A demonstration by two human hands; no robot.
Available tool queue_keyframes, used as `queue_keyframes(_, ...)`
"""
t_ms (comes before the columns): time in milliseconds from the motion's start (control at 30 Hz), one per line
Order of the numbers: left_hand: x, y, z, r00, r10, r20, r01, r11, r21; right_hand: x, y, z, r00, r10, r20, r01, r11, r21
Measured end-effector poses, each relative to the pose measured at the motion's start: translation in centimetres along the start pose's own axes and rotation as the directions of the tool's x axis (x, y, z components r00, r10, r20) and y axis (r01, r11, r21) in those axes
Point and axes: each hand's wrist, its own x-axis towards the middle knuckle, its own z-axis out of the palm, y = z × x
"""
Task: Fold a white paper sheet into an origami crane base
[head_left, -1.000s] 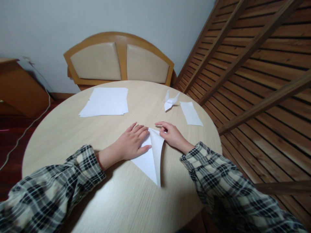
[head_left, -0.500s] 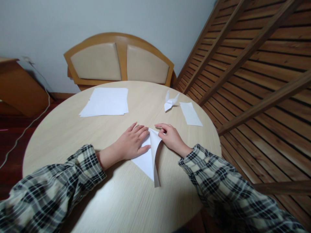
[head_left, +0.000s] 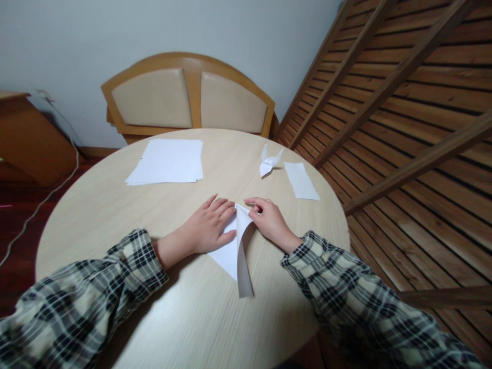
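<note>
While left fingers [head_left: 222, 209] press flat on the paper [head_left: 229, 255], right fingers [head_left: 252, 201] pinch its corner.

Folded sheet [head_left: 228, 253]: thin matt white paper, smooth, which we press under our left fingers [head_left: 224, 208] and pinch in our right fingertips [head_left: 250, 200]. Table [head_left: 184, 318] beneath the fingers: pale wood grain, faint sheen. Sleeves [head_left: 96, 287] behind the fingers: soft woven plaid cloth. Chair [head_left: 194, 92] beyond the fingertips: varnished wood, beige padded panels.

No readable text, labels or numbers anywhere.
</note>
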Motion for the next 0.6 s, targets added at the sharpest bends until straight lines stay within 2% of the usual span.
queue_keyframes(233, -0.1, 0.0, 0.0, 1.000, -0.019, 0.002, 0.019, 0.998, -0.063, 2.1, 2.3, -1.4, 0.998, -0.064, -0.009, 0.064, 0.962, 0.266)
queue_keyframes(367, 0.1, -0.5, -0.1, 0.999, -0.040, -0.024, 0.036, 0.984, -0.174, 3.2, 3.1, -2.2, 0.993, -0.106, 0.055, 0.082, 0.940, 0.330)
queue_keyframes(467, 0.5, -1.3, 0.1, 0.982, -0.163, -0.099, 0.124, 0.940, -0.318, 3.5, 3.0, -2.3, 0.988, -0.147, 0.041, 0.123, 0.928, 0.353)
queue_keyframes(600, 1.3, -2.6, 0.4, 0.913, -0.367, -0.178, 0.249, 0.848, -0.467, 3.8, 2.4, -2.1, 0.983, -0.184, -0.019, 0.176, 0.899, 0.401)
